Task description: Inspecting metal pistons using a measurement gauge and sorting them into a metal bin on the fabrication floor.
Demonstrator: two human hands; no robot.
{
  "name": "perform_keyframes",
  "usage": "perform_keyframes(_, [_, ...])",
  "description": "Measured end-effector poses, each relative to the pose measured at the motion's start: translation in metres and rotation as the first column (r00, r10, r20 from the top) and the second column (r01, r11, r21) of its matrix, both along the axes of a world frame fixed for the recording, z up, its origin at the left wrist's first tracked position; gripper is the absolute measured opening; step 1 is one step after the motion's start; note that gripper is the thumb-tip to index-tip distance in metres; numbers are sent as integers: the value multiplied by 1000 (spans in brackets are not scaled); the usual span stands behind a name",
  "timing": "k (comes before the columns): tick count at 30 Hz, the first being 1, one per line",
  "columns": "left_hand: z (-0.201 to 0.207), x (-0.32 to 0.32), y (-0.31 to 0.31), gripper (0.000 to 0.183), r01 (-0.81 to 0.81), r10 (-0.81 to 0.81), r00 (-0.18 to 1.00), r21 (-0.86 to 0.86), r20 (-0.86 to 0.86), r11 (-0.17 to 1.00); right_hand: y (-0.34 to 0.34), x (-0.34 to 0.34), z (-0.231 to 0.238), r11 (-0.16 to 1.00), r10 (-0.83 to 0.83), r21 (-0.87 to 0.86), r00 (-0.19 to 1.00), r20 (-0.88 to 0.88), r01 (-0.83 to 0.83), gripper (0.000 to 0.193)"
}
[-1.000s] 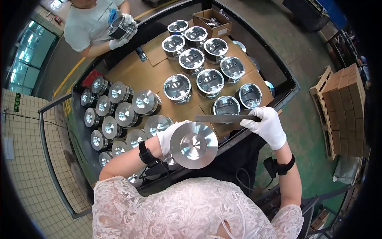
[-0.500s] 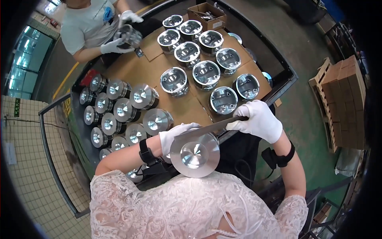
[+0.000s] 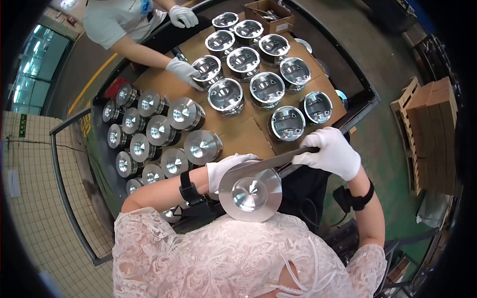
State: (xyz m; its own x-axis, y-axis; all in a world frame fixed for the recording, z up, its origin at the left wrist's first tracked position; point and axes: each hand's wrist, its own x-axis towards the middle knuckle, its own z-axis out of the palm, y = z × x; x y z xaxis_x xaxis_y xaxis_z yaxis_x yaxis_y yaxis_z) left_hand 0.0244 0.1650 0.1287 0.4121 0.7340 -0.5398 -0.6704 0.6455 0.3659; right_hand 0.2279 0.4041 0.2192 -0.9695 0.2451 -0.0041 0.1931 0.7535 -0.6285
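A piston (image 3: 250, 196), its shiny flat crown turned up toward me, is held close against my chest. My left hand (image 3: 224, 170), in a white glove, grips it from the far left side, with part of the fingers hidden behind it. White-gloved too, my right hand (image 3: 332, 155) is closed round the dark end of a long flat grey file (image 3: 271, 163). The file lies slantwise across the far rim of the crown, and its other end reaches toward my left hand.
On the cardboard-covered table (image 3: 238, 131) stand several pistons (image 3: 226, 97) with open undersides up. Crown-facing pistons (image 3: 186, 114) fill the left. Across the table, a co-worker's gloved hand (image 3: 184, 73) touches a piston (image 3: 207, 69). An open carton (image 3: 271, 16) sits at the far edge.
The co-worker's piston has gone from between both hands to the table, beside the other upturned ones; one hand stays on it. My grip on piston and file looks the same.
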Motion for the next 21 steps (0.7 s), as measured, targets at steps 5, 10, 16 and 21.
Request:
perform_keyframes(5, [14, 0, 3, 37, 1, 1, 998, -33, 67, 999, 2, -2, -1, 999, 39, -22, 999, -17, -39, 43])
perform_keyframes(10, [-9, -3, 3, 36, 182, -84, 948, 305, -309, 935, -5, -26, 3, 992, 125, -27, 992, 24, -125, 37])
perform_keyframes(16, [-28, -20, 2, 34, 155, -13, 906, 303, -423, 940, 35, -57, 2, 885, -394, -254, 919, 37, 390, 36])
perform_keyframes(21, [-16, -39, 8, 37, -129, 125, 952, -5, 281, 992, 112, -98, 21, 806, -591, 65, 794, 141, 588, 49])
